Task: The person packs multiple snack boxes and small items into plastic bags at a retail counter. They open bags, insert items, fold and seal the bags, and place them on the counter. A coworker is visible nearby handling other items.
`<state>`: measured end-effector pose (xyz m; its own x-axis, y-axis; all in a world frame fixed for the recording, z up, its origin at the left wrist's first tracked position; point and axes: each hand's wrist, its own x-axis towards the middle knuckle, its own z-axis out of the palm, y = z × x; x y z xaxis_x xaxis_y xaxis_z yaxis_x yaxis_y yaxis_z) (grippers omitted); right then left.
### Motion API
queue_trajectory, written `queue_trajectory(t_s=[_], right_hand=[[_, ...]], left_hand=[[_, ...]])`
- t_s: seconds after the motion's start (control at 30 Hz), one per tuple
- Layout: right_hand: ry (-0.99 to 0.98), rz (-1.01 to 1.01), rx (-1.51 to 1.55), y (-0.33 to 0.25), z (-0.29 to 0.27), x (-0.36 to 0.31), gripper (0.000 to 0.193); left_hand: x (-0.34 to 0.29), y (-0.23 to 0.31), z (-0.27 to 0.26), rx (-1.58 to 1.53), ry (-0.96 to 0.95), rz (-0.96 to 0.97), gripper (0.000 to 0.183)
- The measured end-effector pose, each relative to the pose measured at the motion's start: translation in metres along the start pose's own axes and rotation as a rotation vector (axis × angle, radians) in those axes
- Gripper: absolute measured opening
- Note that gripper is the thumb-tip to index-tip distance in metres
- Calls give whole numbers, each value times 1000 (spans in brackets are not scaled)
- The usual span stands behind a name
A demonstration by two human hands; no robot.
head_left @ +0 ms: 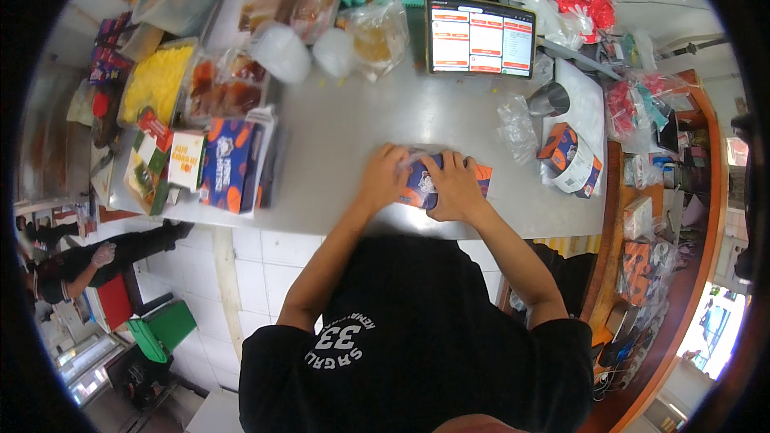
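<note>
A small purple and orange cardboard box (419, 180) lies on the steel table in front of me, near its front edge. Clear plastic shows at the box's far left side. My left hand (385, 174) grips the left end, its fingers bent over the plastic and cardboard. Over the right part of the box, my right hand (455, 191) curls its fingers across the top, with an orange corner showing beyond them. What lies under my palms is hidden.
The steel table (337, 124) carries a tray of yellow food (158, 80), flat purple boxes (228, 164) and a plastic bag of food (377, 40) on the left. A tablet (480, 38) stands at the back. Right: another purple box (571, 158). A person (88, 264) is far left.
</note>
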<state>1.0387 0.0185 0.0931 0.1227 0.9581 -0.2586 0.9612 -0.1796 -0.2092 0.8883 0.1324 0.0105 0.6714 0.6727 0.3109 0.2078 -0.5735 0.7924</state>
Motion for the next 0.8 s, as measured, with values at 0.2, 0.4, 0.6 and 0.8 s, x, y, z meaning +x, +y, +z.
queue_trajectory(t_s=[0.2,0.4,0.6,0.8], right_hand=[[47,-16,96,18,-4,2,100],[203,-150,-31,26,-20,-10,82],[297,561,555,126,-13,-83,45],[77,460,630,145,69,-67,24]], left_hand=[[-18,50,-47,-88,-420,-537,31],[21,164,-84,-294,-453,-396,33],[48,204,-48,-359,-450,23,44],[63,152,83,625,-704,221,78]])
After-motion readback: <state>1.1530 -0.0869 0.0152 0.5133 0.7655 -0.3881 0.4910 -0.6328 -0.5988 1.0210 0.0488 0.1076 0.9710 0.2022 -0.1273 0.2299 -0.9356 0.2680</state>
